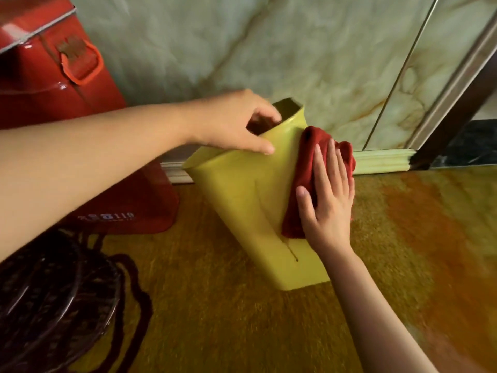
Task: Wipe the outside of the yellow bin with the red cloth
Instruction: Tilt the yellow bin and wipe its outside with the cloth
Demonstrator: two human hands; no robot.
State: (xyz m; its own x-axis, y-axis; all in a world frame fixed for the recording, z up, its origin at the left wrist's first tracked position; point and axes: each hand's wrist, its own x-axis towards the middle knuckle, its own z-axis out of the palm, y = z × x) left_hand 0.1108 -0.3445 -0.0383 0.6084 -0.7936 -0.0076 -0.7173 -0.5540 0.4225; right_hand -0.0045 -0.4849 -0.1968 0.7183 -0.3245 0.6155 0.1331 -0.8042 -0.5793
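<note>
While left hand (231, 122) pinched bin (242, 200) rim, right hand (326, 200) pressed cloth (306, 168) flat, fingers spread; long overlapping strokes advised.

White print low on the front of the red metal box (80, 109), near its bottom edge: a blurred run of characters ending in the digits "119", with a smaller line of marks beneath, too blurred to read. Nothing legible on the worn plate behind the box's handle (80, 63). No lettering or label to be read on the yellow bin (242, 200), the red cloth (309, 168), the marble wall (242, 44) or the floor (242, 319).
</note>
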